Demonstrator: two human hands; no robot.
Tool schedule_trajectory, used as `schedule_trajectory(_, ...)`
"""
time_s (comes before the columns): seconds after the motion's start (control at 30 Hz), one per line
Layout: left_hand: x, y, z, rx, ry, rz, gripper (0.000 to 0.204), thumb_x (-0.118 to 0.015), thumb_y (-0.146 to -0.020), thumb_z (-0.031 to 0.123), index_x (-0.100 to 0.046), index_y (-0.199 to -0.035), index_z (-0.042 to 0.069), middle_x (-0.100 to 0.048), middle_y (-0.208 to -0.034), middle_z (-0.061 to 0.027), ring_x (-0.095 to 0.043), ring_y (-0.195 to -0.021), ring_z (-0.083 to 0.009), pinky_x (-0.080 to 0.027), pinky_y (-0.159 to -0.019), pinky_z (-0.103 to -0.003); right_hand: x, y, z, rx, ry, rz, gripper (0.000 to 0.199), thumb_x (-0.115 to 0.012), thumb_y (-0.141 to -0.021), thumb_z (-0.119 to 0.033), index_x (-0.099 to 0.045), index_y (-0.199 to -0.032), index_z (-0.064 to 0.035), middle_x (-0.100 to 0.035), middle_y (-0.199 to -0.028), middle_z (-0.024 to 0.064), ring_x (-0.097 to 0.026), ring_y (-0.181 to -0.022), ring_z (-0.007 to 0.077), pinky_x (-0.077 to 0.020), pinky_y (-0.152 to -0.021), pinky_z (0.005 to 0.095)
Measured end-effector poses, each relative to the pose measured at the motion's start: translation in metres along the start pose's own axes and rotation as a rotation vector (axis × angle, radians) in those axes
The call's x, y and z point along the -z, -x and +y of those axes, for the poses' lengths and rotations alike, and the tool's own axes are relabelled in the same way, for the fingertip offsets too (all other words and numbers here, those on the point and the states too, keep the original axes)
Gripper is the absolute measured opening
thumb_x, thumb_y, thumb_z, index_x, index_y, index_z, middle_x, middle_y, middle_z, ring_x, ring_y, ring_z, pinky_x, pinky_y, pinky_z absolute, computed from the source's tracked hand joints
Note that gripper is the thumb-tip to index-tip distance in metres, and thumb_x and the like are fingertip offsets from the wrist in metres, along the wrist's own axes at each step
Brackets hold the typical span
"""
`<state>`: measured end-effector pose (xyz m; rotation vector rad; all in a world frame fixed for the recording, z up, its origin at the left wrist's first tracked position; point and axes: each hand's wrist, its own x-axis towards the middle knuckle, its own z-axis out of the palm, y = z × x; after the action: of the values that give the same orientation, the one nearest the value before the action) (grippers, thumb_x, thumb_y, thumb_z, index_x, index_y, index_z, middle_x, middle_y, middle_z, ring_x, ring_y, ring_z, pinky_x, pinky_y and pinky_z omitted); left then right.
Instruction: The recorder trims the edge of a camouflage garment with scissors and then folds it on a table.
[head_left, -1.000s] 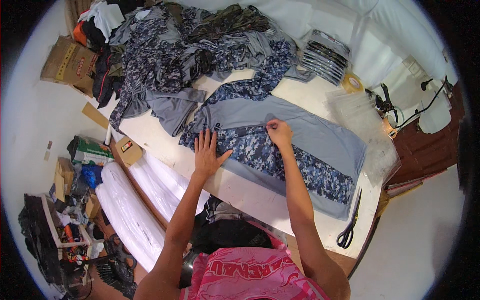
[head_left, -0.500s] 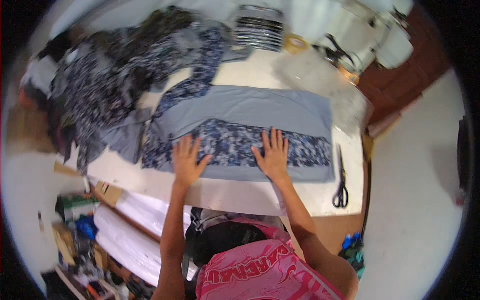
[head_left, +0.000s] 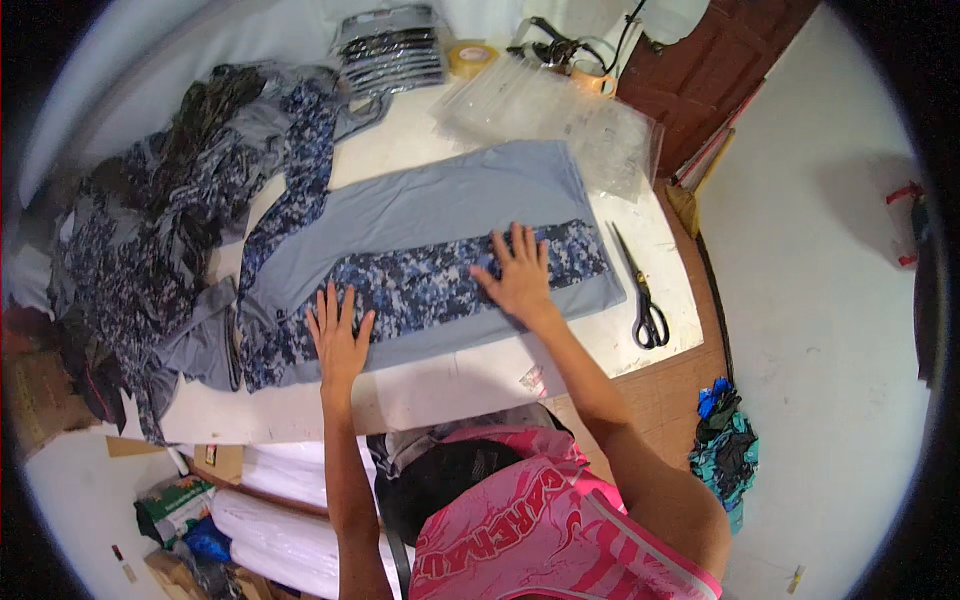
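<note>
A grey garment [head_left: 420, 205] with a blue-and-black camouflage panel [head_left: 430, 283] lies spread on the white table [head_left: 440, 405]. Its patterned sleeve stretches toward the far left. My left hand [head_left: 340, 335] rests palm down on the near edge of the panel, left of the middle, fingers spread. Farther right, my right hand [head_left: 520, 275] presses flat on the panel, fingers also apart. Neither hand grips anything. Black-handled scissors [head_left: 645, 305] lie just right of the garment, their blades pointing away from me.
Heaped camouflage and grey garments [head_left: 150, 220] cover the table's left side. At the back are a stack of packaged items [head_left: 390, 50], a tape roll [head_left: 470, 58] and clear plastic bags [head_left: 550, 115]. White wrapped rolls [head_left: 280, 530] sit below left; cloth scraps [head_left: 725, 450] lie on the right floor.
The view has turned, so the table and garment appear tilted and shifted left. Both hands remain flat on the garment, fingers spread.
</note>
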<state>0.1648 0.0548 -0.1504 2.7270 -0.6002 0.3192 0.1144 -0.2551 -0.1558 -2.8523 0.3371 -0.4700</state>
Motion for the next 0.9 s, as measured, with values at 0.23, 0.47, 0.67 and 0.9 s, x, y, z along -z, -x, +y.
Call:
schedule_trajectory(0.23, 0.008, 0.026, -0.029, 0.166, -0.138, 0.013, 0.064, -0.055, -0.088, 0.049, -0.043, -0.139, 0.012, -0.030, -0.149, -0.0162, -0.025, -0.138, -0.0362, -0.013, -0.109, -0.058, 0.011, 0.007, 0.060, -0.093, 0.193, 0.049, 0.078, -0.047, -0.086, -0.062, -0.037, -0.142, -0.0080, -0.026, -0.149, 0.0210, -0.022, -0.139, 0.0375, -0.0124, -0.113, 0.0502)
schedule_trajectory(0.47, 0.020, 0.048, -0.040, 0.363, -0.232, -0.002, 0.070, -0.056, -0.085, 0.054, -0.040, -0.141, 0.015, -0.029, -0.150, -0.0139, -0.021, -0.139, -0.0366, -0.011, -0.107, -0.063, 0.028, 0.018, 0.074, -0.116, 0.228, -0.029, 0.075, -0.046, -0.088, -0.058, -0.034, -0.143, -0.0089, -0.026, -0.150, 0.0173, -0.019, -0.140, 0.0346, -0.0111, -0.114, 0.0468)
schedule_trajectory(0.67, 0.031, 0.060, -0.047, 0.406, -0.176, 0.107, 0.077, -0.058, -0.081, 0.060, -0.042, -0.139, 0.012, -0.033, -0.146, -0.0194, -0.021, -0.138, -0.0412, -0.010, -0.104, -0.068, 0.032, 0.020, 0.077, -0.093, 0.228, -0.026, 0.071, -0.046, -0.090, -0.054, -0.036, -0.143, -0.0084, -0.027, -0.150, 0.0163, -0.021, -0.140, 0.0328, -0.0124, -0.114, 0.0456)
schedule_trajectory(0.9, 0.040, 0.067, -0.073, 0.517, -0.220, 0.153, 0.079, -0.054, -0.081, 0.063, -0.042, -0.138, 0.009, -0.032, -0.146, -0.0203, -0.020, -0.138, -0.0405, -0.010, -0.103, -0.069, 0.029, 0.015, 0.076, -0.086, 0.293, -0.041, 0.069, -0.043, -0.091, -0.056, -0.035, -0.144, -0.0109, -0.026, -0.151, 0.0148, -0.023, -0.139, 0.0334, -0.0148, -0.113, 0.0479)
